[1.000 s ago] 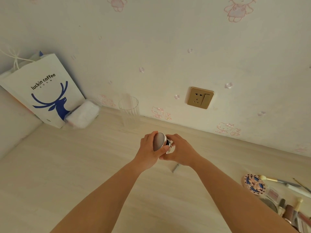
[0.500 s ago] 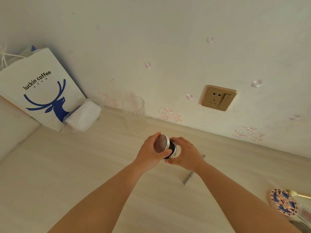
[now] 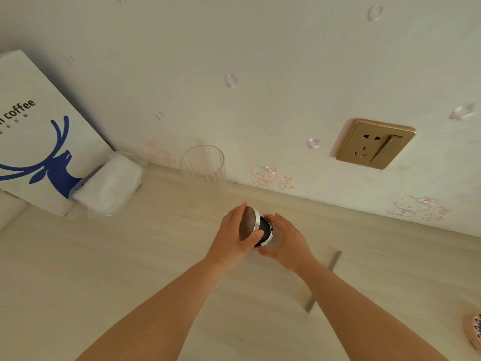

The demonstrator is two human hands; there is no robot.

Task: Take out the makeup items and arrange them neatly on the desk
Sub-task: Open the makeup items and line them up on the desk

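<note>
Pale wooden desk [image 3: 78,282] below, with white coffee bag [image 3: 39,142] (blue deer printed) leaning far left, clear glass [image 3: 202,165] standing far centre by the wall. Left hand [image 3: 231,241] and right hand [image 3: 285,239] meeting above mid-desk, both grasping one round compact [image 3: 256,227]. Left fingers curled on its brown lid, right around its silver base.

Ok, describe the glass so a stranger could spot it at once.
Start at the gold socket on the wall and look left along the desk's back edge. The glass stands there, upright against the wall, right of the white pack. It is the only clear, ribbed thing there.
</note>
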